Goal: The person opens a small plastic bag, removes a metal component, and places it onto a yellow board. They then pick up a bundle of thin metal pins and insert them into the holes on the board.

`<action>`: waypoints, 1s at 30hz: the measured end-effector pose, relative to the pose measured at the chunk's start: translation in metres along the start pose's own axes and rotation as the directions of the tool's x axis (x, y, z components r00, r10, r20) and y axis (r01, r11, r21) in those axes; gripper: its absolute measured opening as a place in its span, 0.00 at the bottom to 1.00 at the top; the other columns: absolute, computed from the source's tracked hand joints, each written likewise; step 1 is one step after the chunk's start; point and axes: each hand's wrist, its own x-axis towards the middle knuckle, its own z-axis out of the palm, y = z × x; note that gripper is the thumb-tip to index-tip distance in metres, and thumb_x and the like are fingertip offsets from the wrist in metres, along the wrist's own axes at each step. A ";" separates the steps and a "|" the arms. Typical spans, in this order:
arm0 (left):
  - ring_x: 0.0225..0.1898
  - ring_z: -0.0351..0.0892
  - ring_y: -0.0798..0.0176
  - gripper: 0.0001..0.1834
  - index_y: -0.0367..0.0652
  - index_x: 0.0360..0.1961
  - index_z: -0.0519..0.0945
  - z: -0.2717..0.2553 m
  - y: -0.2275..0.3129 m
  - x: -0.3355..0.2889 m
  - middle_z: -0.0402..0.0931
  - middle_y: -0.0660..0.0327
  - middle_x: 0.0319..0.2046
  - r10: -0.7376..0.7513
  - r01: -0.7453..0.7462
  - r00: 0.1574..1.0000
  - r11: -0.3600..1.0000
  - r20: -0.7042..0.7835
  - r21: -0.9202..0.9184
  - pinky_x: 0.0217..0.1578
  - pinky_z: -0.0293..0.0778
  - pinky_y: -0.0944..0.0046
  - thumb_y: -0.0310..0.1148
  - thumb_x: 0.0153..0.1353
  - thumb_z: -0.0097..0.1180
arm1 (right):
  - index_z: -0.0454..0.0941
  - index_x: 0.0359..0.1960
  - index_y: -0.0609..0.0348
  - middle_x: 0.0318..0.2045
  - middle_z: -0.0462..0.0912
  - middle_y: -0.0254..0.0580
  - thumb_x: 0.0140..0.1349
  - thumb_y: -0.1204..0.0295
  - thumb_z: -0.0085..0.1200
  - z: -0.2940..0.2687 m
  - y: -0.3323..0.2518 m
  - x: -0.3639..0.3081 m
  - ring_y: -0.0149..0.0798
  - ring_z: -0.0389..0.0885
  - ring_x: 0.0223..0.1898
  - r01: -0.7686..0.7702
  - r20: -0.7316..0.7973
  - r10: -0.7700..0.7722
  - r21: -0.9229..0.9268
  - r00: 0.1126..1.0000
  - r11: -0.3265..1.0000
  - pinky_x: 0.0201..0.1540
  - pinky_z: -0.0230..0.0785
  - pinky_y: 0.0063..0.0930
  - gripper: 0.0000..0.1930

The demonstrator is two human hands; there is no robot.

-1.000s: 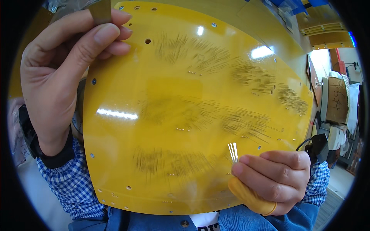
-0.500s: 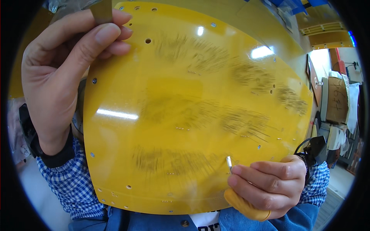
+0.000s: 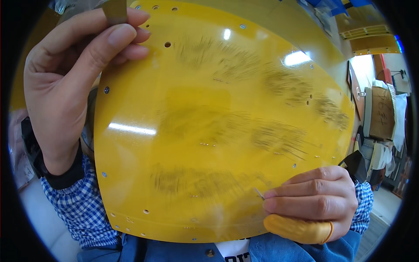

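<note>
The left hand [image 3: 65,83] is closed in a pinch at the upper left corner of the yellow panel [image 3: 209,131], thumb laid over the fingertips, with a small flat grey strip [image 3: 115,11] standing up between them just above the panel's top edge. The right hand [image 3: 314,201] sits at the panel's lower right edge, its fingers curled tightly together around a thin metal pin [image 3: 259,194], whose tip alone shows, resting on the scuffed yellow surface. One finger of that hand wears a yellow rubber finger cot [image 3: 299,229], lying just below the panel's rim. The panel fills the middle of the view, held up between both hands, glossy, marked with dark scratched patches and small holes along its border. Below the panel's bottom edge are blue checked sleeves [image 3: 74,205] and a denim garment [image 3: 174,251]. A black wrist strap [image 3: 48,168] sits left of the panel. Beyond its right edge stands a cardboard box [image 3: 382,113], with more yellow panels [image 3: 362,30] above it.
</note>
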 end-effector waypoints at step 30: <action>0.39 0.83 0.66 0.11 0.35 0.46 0.79 0.005 -0.002 0.007 0.81 0.55 0.39 0.066 -0.066 0.998 0.998 0.021 0.002 0.45 0.78 0.69 0.24 0.63 0.53 | 0.82 0.27 0.49 0.30 0.84 0.27 0.52 0.74 0.52 0.008 0.001 -0.003 0.24 0.81 0.29 0.253 0.009 -0.267 -0.350 0.964 0.902 0.33 0.65 0.14 0.06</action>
